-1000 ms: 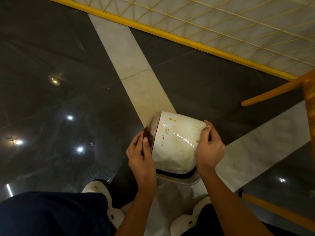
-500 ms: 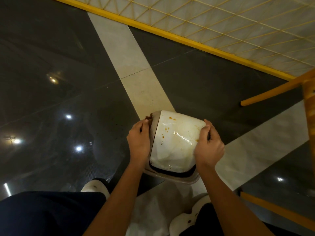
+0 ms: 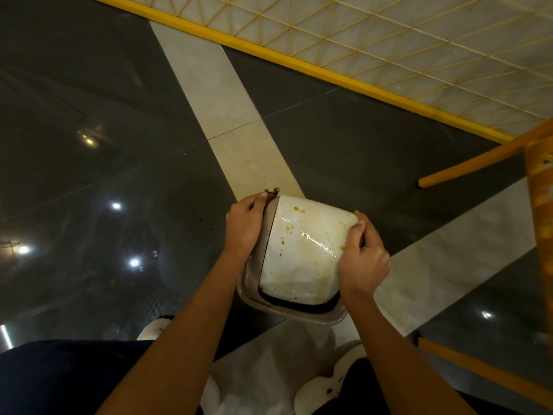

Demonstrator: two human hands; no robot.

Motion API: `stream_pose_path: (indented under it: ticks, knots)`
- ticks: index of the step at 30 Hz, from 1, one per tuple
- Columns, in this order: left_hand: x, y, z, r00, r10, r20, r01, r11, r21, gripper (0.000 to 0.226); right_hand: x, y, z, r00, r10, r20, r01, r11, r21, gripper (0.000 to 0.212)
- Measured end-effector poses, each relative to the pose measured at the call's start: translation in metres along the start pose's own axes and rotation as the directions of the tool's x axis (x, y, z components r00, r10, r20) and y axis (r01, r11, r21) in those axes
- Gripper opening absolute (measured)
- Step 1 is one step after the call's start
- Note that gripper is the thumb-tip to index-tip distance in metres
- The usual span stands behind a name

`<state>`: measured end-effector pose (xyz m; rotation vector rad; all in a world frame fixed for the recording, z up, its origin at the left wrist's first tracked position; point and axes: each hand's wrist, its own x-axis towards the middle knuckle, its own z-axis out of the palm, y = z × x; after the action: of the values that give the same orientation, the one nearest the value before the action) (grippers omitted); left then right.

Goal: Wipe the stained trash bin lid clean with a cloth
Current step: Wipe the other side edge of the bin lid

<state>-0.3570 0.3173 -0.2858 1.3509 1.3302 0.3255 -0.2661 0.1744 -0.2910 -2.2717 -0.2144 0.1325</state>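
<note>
Dark glossy floor (image 3: 89, 85) all around, a yellow mesh barrier (image 3: 389, 40) beyond it, yellow bars (image 3: 466, 166) off right. The stained trash bin lid (image 3: 302, 259) is held above the floor. The left hand (image 3: 244, 226) curls at its left edge, pinching a brown cloth (image 3: 271, 192); the right hand (image 3: 363, 262) grips the right edge.

**Glossy plastic above polished tile**

The trash bin lid (image 3: 302, 253) is smooth plastic. Its white flap is glossy, catches a bright streak of light and is flecked with orange-brown stains. The taupe frame (image 3: 254, 284) around the flap has a duller sheen. The cloth (image 3: 273, 192) is a dark brown, rumpled, matt scrap. The dark floor tiles (image 3: 119, 175) are polished and reflect lamps like a mirror. The pale tile strip (image 3: 221, 94) looks stone-like and satin. The yellow mesh panel (image 3: 389, 40) looks like painted metal.
</note>
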Motion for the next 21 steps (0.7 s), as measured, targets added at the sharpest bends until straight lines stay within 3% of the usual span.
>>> stream_pose_path:
  ticks: [6,10,16,21]
  knots:
    - [0.014,0.000,-0.004,0.993,-0.019,0.112,0.025,0.998,-0.055,0.022,0.001,0.003,0.001,1.000,0.009,-0.003,-0.009,1.000,0.014,0.042]
    - [0.002,-0.007,-0.008,0.993,0.054,0.106,-0.030,0.976,-0.215,0.015,0.000,0.001,0.000,1.000,0.005,-0.010,-0.005,1.000,0.012,0.043]
    - [0.015,0.007,-0.007,0.989,-0.040,0.141,0.056,0.992,-0.109,0.014,0.000,0.002,0.001,1.000,0.009,-0.010,-0.009,1.000,0.022,0.043]
    - [-0.010,-0.004,-0.013,0.996,0.050,0.076,-0.032,0.973,-0.230,0.011,0.000,0.003,0.000,1.000,-0.002,-0.010,0.002,1.000,0.013,0.041]
